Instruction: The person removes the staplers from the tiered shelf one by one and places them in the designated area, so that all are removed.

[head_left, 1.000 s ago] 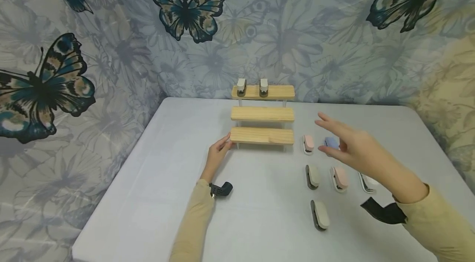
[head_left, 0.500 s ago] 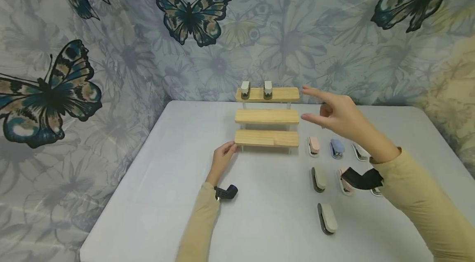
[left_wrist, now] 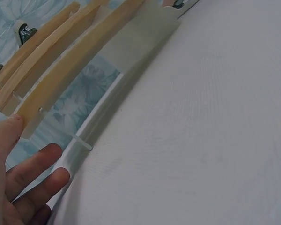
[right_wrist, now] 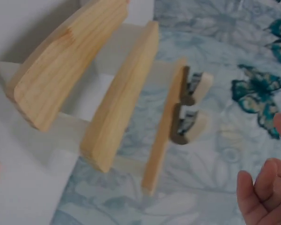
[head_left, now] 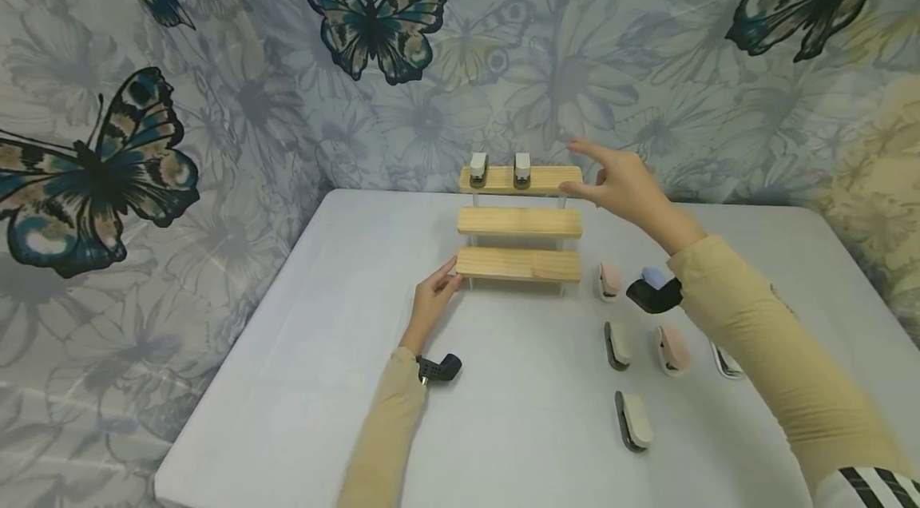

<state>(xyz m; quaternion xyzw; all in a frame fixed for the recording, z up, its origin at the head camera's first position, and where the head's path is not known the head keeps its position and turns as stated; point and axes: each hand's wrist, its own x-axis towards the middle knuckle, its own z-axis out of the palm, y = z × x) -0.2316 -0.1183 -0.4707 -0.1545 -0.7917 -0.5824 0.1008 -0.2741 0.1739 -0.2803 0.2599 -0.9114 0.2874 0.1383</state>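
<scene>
A three-tier wooden display stand (head_left: 519,221) with clear supports rises at the back of the table. On its top board are two pale staplers with dark bases, a left stapler (head_left: 478,169) and a right stapler (head_left: 522,170). My left hand (head_left: 430,302) touches the left end of the lowest board; in the left wrist view a fingertip rests against that end, while the other fingers hang loosely bent below it. Beside the right end of the top board my right hand (head_left: 624,182) is raised, thumb and index finger spread apart, holding nothing.
Right of the stand, on the white table (head_left: 302,380), lie several staplers: a pink one (head_left: 609,281), a blue one (head_left: 654,277) partly covered by the black wrist camera, a grey-green one (head_left: 618,345), another pink one (head_left: 672,349), a white one (head_left: 727,363) and a beige one (head_left: 636,421).
My right hand has moved up and left from above the staplers to the top board's right end, fingers still spread. The left hand stays at the lowest board. The head view has shifted slightly.
</scene>
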